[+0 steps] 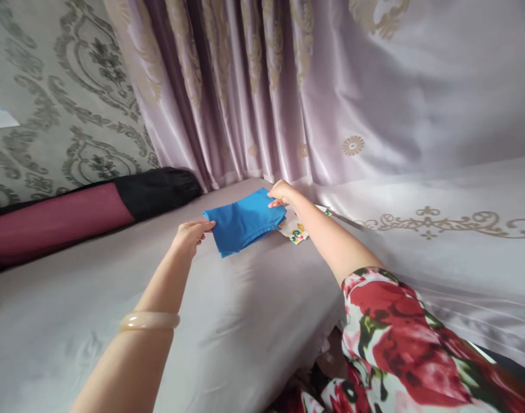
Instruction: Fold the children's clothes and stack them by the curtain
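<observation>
Arms outstretched; left hand (189, 234) and right hand (280, 193) pinching blue cloth (244, 222) edges.

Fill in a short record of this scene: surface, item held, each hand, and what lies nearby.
surface: grey bed sheet
item: folded blue cloth, lying on the sheet
left hand: grips the cloth's left corner
right hand: grips its far right corner
nearby: white printed cloth partly under it; lilac curtain behind

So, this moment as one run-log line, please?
left hand: pinches blue cloth | right hand: pinches its far edge | cloth: folded, on grey bed sheet
</observation>
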A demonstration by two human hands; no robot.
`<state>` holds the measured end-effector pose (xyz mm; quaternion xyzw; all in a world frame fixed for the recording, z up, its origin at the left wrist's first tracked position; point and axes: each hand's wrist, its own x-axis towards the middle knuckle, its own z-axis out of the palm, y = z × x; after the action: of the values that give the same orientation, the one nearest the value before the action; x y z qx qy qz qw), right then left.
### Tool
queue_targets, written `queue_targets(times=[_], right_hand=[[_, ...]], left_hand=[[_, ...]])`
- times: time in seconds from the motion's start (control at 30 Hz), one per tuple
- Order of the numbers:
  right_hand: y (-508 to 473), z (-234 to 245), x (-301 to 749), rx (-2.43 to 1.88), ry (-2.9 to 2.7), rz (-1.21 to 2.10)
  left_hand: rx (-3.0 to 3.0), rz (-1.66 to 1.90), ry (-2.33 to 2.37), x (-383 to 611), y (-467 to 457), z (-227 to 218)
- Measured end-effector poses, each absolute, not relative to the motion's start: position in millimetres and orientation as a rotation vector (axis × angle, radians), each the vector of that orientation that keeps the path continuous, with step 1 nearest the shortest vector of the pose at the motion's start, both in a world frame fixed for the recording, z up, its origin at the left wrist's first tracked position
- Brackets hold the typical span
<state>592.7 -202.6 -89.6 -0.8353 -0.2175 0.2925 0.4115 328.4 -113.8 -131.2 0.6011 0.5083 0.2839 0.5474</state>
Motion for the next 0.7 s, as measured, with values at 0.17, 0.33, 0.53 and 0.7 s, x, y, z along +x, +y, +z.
queue_targets(times=[0.17, 0.33, 0.53, 0.7], right_hand=[[-241, -80, 643, -2.357, -0.611, 0.596], [-268, -83, 694, -2.555, -0.626, 0.485], [-298, -90, 730, -2.751, -0.675, 0.366], [-309, -95, 742, -2.805, -0.676, 0.326]], left_hand=[[1.374, 0.593, 1.106, 389, -145, -135], [1.303, 0.515, 1.018, 442, -170, -147], [1.279, 0.447, 0.974, 487, -191, -166], [1.231, 0.445, 0.948, 507, -201, -176]])
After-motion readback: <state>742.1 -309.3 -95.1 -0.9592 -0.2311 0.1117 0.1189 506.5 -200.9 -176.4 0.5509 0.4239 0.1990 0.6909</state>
